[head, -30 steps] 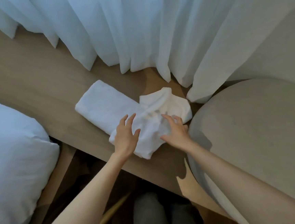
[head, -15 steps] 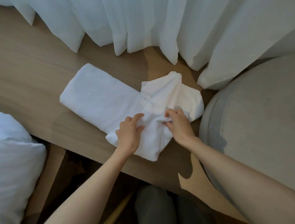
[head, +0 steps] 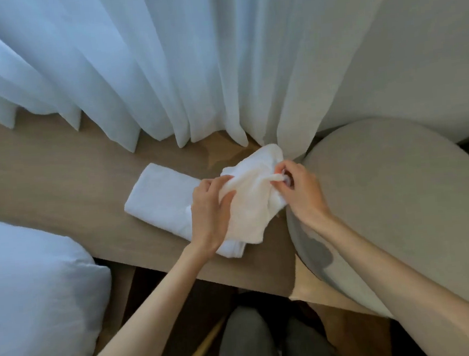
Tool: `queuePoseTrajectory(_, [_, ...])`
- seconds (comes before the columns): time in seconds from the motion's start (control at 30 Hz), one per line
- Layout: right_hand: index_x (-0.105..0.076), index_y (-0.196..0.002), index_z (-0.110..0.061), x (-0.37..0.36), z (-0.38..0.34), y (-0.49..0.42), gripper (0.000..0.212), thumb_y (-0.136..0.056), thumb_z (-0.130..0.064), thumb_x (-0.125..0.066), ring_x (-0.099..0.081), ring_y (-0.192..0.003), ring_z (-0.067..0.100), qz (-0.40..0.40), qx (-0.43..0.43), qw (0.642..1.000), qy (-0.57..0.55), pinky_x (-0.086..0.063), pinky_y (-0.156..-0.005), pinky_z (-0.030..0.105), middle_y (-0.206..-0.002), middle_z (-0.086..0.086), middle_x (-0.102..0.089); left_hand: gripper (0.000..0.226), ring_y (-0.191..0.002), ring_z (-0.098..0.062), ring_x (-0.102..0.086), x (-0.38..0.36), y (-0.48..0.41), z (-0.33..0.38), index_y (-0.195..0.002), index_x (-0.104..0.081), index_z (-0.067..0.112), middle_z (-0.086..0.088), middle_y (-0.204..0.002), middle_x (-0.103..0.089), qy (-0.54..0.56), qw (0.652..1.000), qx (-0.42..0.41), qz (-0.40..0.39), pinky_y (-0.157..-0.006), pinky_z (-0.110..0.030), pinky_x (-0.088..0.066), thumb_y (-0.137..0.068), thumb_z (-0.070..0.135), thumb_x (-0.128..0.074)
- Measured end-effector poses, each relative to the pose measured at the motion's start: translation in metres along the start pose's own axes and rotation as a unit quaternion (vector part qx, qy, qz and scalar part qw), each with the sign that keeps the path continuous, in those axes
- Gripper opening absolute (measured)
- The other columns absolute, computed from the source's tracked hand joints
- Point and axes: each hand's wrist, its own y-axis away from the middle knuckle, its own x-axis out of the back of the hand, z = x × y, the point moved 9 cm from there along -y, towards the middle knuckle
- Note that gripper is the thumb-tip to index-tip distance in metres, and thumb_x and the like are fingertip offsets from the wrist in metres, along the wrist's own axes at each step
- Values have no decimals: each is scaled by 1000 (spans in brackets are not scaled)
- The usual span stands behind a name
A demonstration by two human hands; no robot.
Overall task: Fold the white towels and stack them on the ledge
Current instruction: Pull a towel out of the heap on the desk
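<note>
Two white towels on the wooden ledge (head: 58,187). The folded towel (head: 159,201) lies flat, and the crumpled towel (head: 252,201) is bunched over its right end, just beside the round grey seat (head: 400,206). My left grip (head: 211,214) is curled round the crumpled towel's left edge with the thumb on top. My right grip (head: 299,192) pinches a twisted bit of its right side. Can't tell if it's lifted clear of the folded one. Sheer curtain (head: 161,70) hangs behind, its hem down at the ledge. White pillow (head: 33,294) lower left, well apart from both towels.

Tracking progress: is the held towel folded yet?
No: crumpled towel bunches unevenly between left hand and right hand, over the folded towel.
</note>
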Motion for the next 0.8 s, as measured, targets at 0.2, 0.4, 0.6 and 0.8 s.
queuePoseTrajectory(0.2, [-58, -92, -20, 114, -47, 56, 5, -90, -18, -63, -55, -77, 20, 79, -5, 997, -3, -44, -68, 31, -90, 5, -60, 34, -109, -17, -43, 28, 24, 112, -127, -56, 21, -1, -117, -53, 3, 993, -110, -31, -85, -23, -33, -94, 13, -54])
queuePoseTrajectory(0.4, [-61, -96, -12, 225, -55, 126, 7, -90, -16, -63, -54, -75, 20, 199, -5, 980, -3, -42, -67, 30, -92, 8, -60, 29, -103, -12, -41, 18, 51, 223, -124, -58, 25, 5, -109, -49, 37, 972, -221, -67, -84, -21, -28, -96, 21, -53])
queuePoseTrajectory(0.6, [-61, -99, -9, 332, -43, 213, 13, -91, -19, -62, -55, -77, 20, 308, -8, 951, 35, -47, -69, 37, -93, 11, -60, 26, -107, -16, -53, -19, 99, 343, -120, -61, 27, 1, -116, -60, 34, 936, -333, -113, -91, -25, -39, -97, 26, -50])
queuePoseTrajectory(0.8, [-60, -97, -17, 427, -18, 322, 10, -92, -25, -62, -56, -82, 15, 412, -24, 910, 42, -50, -74, 33, -96, 4, -62, 16, -83, -21, -62, -52, 192, 464, -86, -68, 22, 6, -81, -62, 71, 880, -447, -143, -67, -29, -46, -89, 14, -54])
